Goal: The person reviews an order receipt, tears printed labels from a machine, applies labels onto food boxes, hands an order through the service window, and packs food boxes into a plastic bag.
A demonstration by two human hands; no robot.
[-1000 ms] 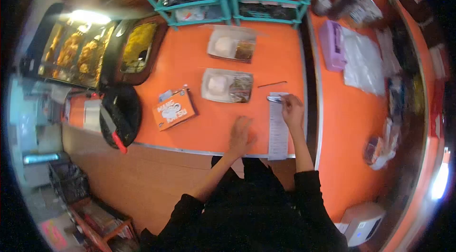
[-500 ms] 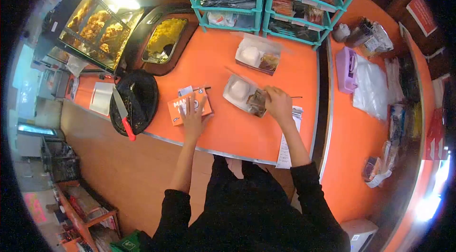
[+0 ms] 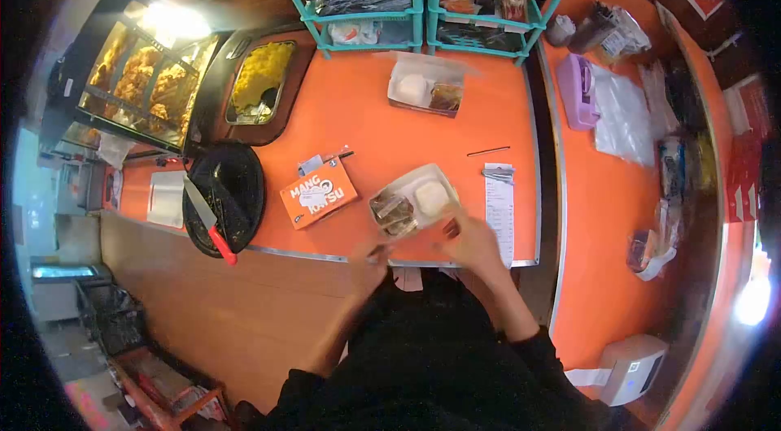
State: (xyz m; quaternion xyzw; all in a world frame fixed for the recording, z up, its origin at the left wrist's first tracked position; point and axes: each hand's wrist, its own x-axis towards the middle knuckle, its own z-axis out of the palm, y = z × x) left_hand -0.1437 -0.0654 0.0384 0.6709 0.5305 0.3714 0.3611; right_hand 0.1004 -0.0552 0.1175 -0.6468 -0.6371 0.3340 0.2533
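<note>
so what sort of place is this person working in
Likely a takeaway food counter: a lit, black-framed glass case displays golden-brown, fried-looking food, an open white rectangular box holds a pale, rice-like mound, and a closed orange cardboard box bears printed lettering.

open boxes [image 3: 407, 180] 2 | orange box [image 3: 317, 191] 1 | hands [image 3: 473, 244] 2 | knife [image 3: 209, 224] 1 | receipt [image 3: 499, 211] 1 | racks [image 3: 418, 4] apparently 2, cropped
</note>
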